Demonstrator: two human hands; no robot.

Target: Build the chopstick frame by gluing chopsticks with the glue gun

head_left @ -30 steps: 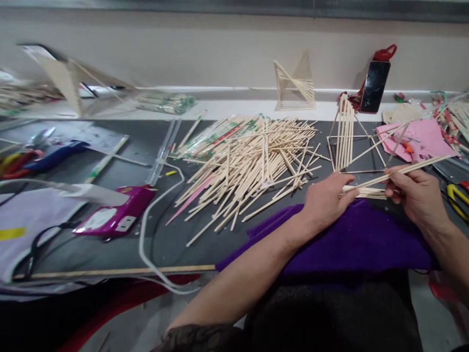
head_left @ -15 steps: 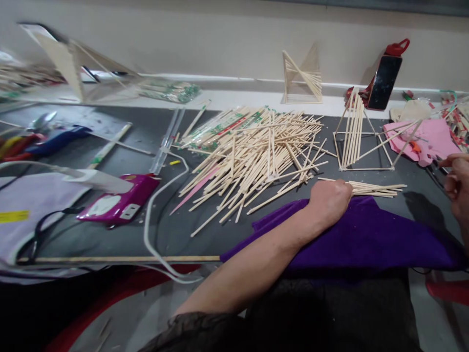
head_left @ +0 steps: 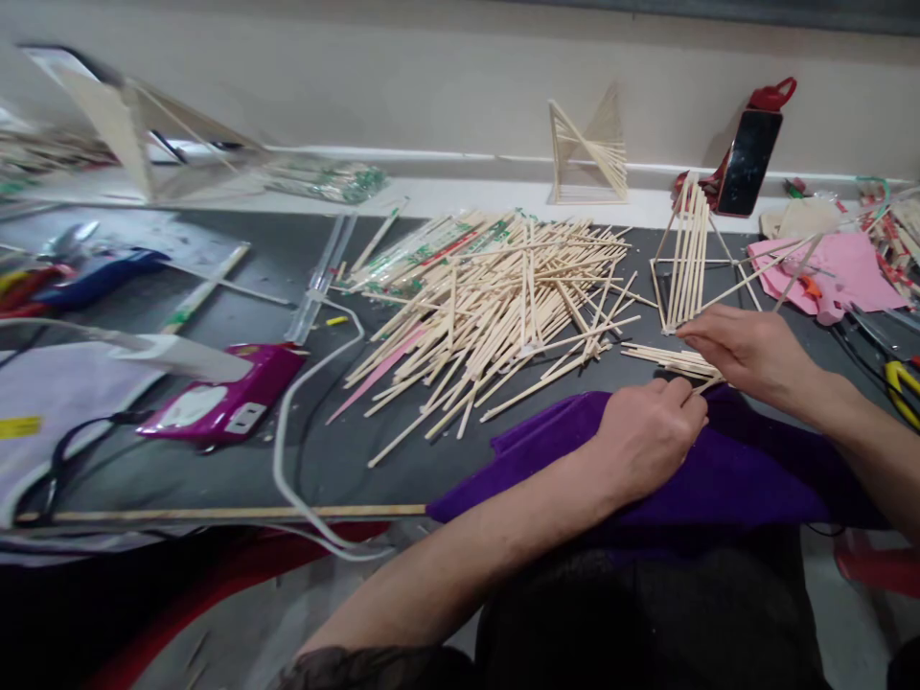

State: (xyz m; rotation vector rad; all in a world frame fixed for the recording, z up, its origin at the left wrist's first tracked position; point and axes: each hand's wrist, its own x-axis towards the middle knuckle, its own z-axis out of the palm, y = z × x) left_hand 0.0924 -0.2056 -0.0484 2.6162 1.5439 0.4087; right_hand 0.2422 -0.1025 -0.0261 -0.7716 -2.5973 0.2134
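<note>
My left hand is closed above the purple cloth, its fingertips pinched together beside a small bundle of wooden sticks. Whatever those fingers hold is too small or hidden to name. Close by on the right, my right hand is also closed, fingers pressed together over the bundle's right part; its contents are hidden. Just behind it stands a frame of glued sticks, with several slanted sticks fanned up to a peak. My right hand covers the frame's near right base.
A large heap of loose sticks spreads left of my hands. A phone leans at the back, near a finished stick model. Right lie pink cloth and yellow-handled pliers. A white cable crosses near a magenta box.
My right hand has come in from the right edge to beside my left hand, over the small bundle. My left hand has lowered slightly toward me. The view has shifted a little.
</note>
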